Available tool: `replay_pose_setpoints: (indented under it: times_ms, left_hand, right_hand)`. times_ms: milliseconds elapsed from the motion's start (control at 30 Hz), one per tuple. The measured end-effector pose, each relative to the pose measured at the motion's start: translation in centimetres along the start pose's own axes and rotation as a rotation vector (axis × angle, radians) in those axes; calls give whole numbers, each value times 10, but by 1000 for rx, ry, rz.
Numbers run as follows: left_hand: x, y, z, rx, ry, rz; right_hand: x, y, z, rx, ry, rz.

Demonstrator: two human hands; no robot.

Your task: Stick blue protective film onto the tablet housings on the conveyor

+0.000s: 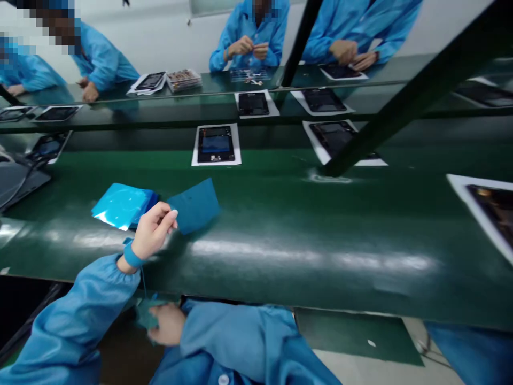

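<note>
My left hand [154, 230], with a blue wrist strap [132, 254], pinches a thin translucent blue film sheet [196, 206] between thumb and fingers, above the green table. Just behind that hand lies a stack of shiny blue film sheets [122, 206]. Below the table's front edge, my right hand [170, 323] reaches across to the left, its fingers curled at a crumpled blue-green film [147, 314]. Part of that film is hidden by the fingers and shadow.
A tablet-like device [216, 144] on white paper lies ahead on the green bench [260, 214]; several more sit around it and on the raised shelf. A dark slanted post [401, 101] crosses the right side. Co-workers in blue [252, 37] sit opposite.
</note>
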State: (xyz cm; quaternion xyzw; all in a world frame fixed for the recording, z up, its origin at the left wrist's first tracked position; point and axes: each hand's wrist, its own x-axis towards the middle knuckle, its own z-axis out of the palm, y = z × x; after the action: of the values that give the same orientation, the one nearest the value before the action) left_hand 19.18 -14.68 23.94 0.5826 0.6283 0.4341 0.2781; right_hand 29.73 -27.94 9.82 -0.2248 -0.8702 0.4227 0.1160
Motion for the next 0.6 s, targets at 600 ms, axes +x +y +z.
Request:
replay_pose_setpoints:
  times_ms: [600]
  left_hand:
    - [8, 25, 103, -268, 26, 11]
  right_hand:
    - [-57, 47, -262, -967, 848, -160]
